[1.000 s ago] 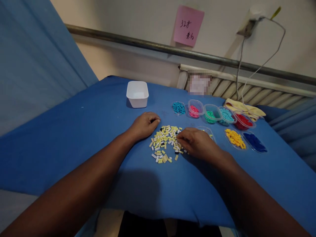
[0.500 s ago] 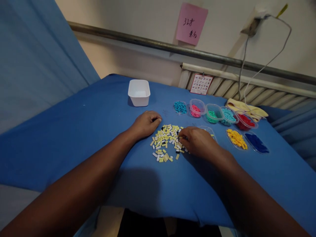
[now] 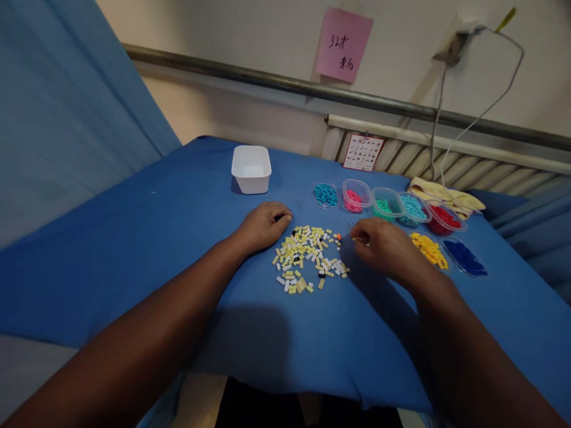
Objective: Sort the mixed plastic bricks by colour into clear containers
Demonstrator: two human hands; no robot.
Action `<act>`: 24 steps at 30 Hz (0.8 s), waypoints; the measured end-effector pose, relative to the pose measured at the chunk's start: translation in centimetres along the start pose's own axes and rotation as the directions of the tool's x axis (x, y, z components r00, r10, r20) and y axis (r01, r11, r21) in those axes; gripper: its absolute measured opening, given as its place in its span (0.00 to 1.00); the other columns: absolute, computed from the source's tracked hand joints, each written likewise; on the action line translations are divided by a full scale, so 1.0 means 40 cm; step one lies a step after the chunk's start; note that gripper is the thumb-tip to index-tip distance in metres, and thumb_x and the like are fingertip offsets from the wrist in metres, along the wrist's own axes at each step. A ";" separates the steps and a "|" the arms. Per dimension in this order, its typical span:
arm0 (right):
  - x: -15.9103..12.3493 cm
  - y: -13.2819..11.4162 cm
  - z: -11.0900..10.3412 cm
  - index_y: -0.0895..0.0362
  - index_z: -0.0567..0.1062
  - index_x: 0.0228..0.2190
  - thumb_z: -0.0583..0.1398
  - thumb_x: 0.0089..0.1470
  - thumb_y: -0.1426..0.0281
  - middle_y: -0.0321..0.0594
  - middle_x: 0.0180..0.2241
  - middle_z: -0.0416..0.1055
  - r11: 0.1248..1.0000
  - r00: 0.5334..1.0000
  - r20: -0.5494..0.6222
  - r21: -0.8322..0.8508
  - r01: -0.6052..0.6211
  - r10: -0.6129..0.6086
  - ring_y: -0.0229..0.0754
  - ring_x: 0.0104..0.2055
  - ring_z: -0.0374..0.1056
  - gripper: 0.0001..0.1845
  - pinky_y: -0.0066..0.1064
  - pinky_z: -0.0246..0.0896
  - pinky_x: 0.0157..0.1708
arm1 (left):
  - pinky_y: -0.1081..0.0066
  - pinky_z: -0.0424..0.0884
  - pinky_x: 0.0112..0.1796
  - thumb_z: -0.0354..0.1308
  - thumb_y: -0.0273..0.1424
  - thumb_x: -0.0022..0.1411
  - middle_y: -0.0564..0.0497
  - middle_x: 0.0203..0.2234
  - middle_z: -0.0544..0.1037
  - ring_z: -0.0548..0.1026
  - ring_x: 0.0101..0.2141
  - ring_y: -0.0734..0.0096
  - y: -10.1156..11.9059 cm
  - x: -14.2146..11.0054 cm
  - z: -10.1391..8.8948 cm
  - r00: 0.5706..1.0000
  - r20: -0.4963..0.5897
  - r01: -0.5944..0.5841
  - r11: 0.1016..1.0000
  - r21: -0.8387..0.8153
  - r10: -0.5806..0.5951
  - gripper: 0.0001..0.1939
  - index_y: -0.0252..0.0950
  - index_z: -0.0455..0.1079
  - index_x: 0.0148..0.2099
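Note:
On the blue cloth lies a loose pile of small toy building bricks [image 3: 307, 246], mostly pale yellow and white, with a few black ones and an orange one at its right edge. My left hand [image 3: 264, 224] rests at the pile's upper left, fingers curled, with nothing visible in them. To the right of the pile, my right hand [image 3: 379, 245] is raised a little above the cloth. Its thumb and fingers pinch a small brick [image 3: 357, 239], which looks pale yellow and is partly hidden. This hand covers a clear tub behind it.
A white square bowl [image 3: 251, 172] stands at the back left. Clear tubs hold teal [image 3: 325, 195], pink [image 3: 354, 200], green [image 3: 384, 209], turquoise [image 3: 413, 209], red [image 3: 444, 219], yellow [image 3: 429, 249] and dark blue pieces [image 3: 464, 257]. A yellow cloth [image 3: 446, 195] lies before the radiator [image 3: 410, 148].
My right hand has moved right, off the pile, with a small brick in its fingertips. Bricks it covered, including the orange one, now show. My left hand has stayed in place.

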State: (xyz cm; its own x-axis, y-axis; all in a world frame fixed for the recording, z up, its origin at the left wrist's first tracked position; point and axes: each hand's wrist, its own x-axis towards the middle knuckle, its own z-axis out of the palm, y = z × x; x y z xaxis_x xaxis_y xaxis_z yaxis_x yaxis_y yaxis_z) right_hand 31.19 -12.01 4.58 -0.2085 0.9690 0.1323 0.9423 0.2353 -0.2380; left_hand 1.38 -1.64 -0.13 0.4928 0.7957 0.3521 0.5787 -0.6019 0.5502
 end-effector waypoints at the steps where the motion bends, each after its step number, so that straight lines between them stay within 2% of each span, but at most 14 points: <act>1: -0.003 0.023 -0.007 0.58 0.82 0.39 0.61 0.56 0.76 0.45 0.39 0.80 0.998 0.999 -0.002 -0.037 -0.044 0.044 0.46 0.39 0.73 0.11 0.32 0.58 0.38 | 0.56 0.73 0.56 0.54 0.36 0.70 0.47 0.44 0.86 0.81 0.48 0.58 0.001 0.000 -0.001 1.000 0.005 0.001 1.000 0.003 -0.001 0.14 0.39 0.81 0.41; 3: -0.008 0.065 -0.016 0.58 0.82 0.38 0.60 0.55 0.77 0.45 0.38 0.81 0.987 0.992 0.020 -0.106 -0.122 0.125 0.46 0.39 0.74 0.11 0.33 0.56 0.36 | 0.54 0.72 0.58 0.54 0.36 0.70 0.47 0.45 0.86 0.81 0.49 0.58 0.004 0.000 -0.002 1.000 0.010 0.006 1.000 0.010 -0.006 0.13 0.39 0.81 0.41; 6: -0.015 0.106 -0.018 0.57 0.83 0.40 0.60 0.57 0.75 0.46 0.40 0.82 0.973 0.984 0.071 -0.173 -0.151 0.165 0.48 0.40 0.75 0.13 0.34 0.57 0.36 | 0.53 0.71 0.59 0.54 0.36 0.70 0.47 0.45 0.86 0.81 0.49 0.57 0.009 0.000 -0.003 1.000 0.011 0.018 1.000 0.012 -0.018 0.14 0.39 0.81 0.41; 8: -0.019 0.110 -0.017 0.56 0.83 0.44 0.60 0.59 0.71 0.47 0.43 0.82 0.969 0.986 0.060 -0.200 -0.142 0.157 0.49 0.42 0.76 0.14 0.34 0.58 0.36 | 0.53 0.71 0.60 0.54 0.36 0.70 0.47 0.45 0.86 0.81 0.49 0.57 0.012 -0.001 -0.004 1.000 0.016 0.016 1.000 0.010 -0.016 0.14 0.39 0.81 0.41; 10: -0.023 0.087 -0.015 0.56 0.83 0.45 0.60 0.62 0.69 0.48 0.44 0.82 0.978 0.993 -0.005 -0.171 -0.120 0.121 0.50 0.43 0.76 0.14 0.35 0.61 0.38 | 0.52 0.70 0.61 0.54 0.36 0.70 0.47 0.45 0.86 0.81 0.49 0.57 0.013 -0.001 -0.004 1.000 0.019 0.012 1.000 0.011 -0.012 0.14 0.40 0.81 0.41; 12: -0.030 0.036 -0.011 0.56 0.83 0.45 0.60 0.64 0.69 0.48 0.43 0.82 0.999 0.997 -0.078 -0.033 -0.019 0.016 0.49 0.43 0.76 0.13 0.36 0.65 0.41 | 0.52 0.70 0.61 0.54 0.35 0.70 0.47 0.45 0.85 0.81 0.49 0.57 0.011 -0.002 -0.003 1.000 0.017 0.008 1.000 0.013 -0.008 0.13 0.39 0.81 0.41; 14: -0.043 -0.037 -0.006 0.56 0.82 0.45 0.60 0.66 0.70 0.46 0.43 0.82 0.965 0.980 -0.093 0.182 0.188 -0.174 0.47 0.43 0.76 0.11 0.36 0.68 0.45 | 0.53 0.71 0.60 0.54 0.35 0.70 0.46 0.45 0.85 0.81 0.49 0.58 0.009 -0.002 -0.001 1.000 0.016 0.006 1.000 0.011 -0.006 0.13 0.39 0.81 0.41; 15: -0.051 -0.075 -0.002 0.54 0.82 0.46 0.59 0.67 0.71 0.44 0.44 0.82 0.911 0.953 -0.040 0.284 0.298 -0.299 0.46 0.45 0.77 0.11 0.36 0.69 0.47 | 0.53 0.72 0.60 0.54 0.35 0.70 0.47 0.45 0.85 0.81 0.49 0.58 0.009 -0.002 0.000 1.000 0.015 0.007 1.000 0.012 -0.007 0.13 0.39 0.81 0.41; 16: -0.059 -0.110 0.004 0.53 0.82 0.46 0.59 0.68 0.72 0.42 0.44 0.82 0.843 0.905 0.014 0.372 0.389 -0.425 0.45 0.46 0.77 0.12 0.36 0.69 0.49 | 0.54 0.72 0.60 0.54 0.35 0.70 0.47 0.45 0.85 0.81 0.49 0.58 0.008 -0.003 0.001 1.000 0.011 0.009 1.000 0.013 -0.009 0.13 0.39 0.81 0.42; 18: -0.073 -0.161 0.016 0.52 0.81 0.49 0.59 0.68 0.75 0.40 0.46 0.82 0.742 0.811 0.095 0.475 0.473 -0.577 0.43 0.49 0.77 0.14 0.35 0.69 0.53 | 0.55 0.72 0.60 0.55 0.34 0.70 0.47 0.45 0.85 0.81 0.49 0.59 0.007 -0.004 0.003 1.000 0.002 0.011 1.000 0.021 -0.011 0.13 0.39 0.81 0.42; 19: -0.078 -0.175 0.023 0.53 0.81 0.49 0.58 0.68 0.77 0.41 0.46 0.82 0.729 0.789 0.116 0.482 0.486 -0.603 0.42 0.50 0.76 0.14 0.34 0.69 0.53 | 0.55 0.72 0.59 0.55 0.34 0.70 0.47 0.44 0.85 0.81 0.48 0.59 0.007 -0.005 0.004 1.000 0.000 0.012 1.000 0.025 -0.012 0.13 0.39 0.81 0.42; 20: -0.081 -0.181 0.029 0.55 0.80 0.49 0.58 0.67 0.77 0.42 0.46 0.82 0.739 0.790 0.126 0.466 0.486 -0.600 0.43 0.49 0.76 0.14 0.34 0.69 0.53 | 0.56 0.73 0.58 0.55 0.34 0.70 0.47 0.44 0.85 0.81 0.48 0.59 0.007 -0.005 0.005 1.000 0.001 0.013 1.000 0.029 -0.013 0.13 0.39 0.81 0.42; 24: -0.080 -0.162 0.043 0.56 0.80 0.47 0.59 0.68 0.77 0.43 0.44 0.80 0.803 0.848 0.109 0.403 0.439 -0.518 0.43 0.46 0.75 0.12 0.34 0.69 0.49 | 0.58 0.75 0.56 0.55 0.34 0.70 0.46 0.43 0.85 0.81 0.47 0.58 0.009 -0.008 0.006 1.000 0.002 0.013 0.999 0.035 -0.013 0.13 0.38 0.82 0.42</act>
State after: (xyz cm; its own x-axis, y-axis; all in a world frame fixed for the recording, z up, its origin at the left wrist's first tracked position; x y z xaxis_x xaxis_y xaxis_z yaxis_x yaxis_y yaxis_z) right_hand 25.29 -16.49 4.04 -0.6939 0.7082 0.1305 0.5600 0.6445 -0.5206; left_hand 1.57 -2.12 -0.24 0.4865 0.8033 0.3437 0.6076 -0.5937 0.5275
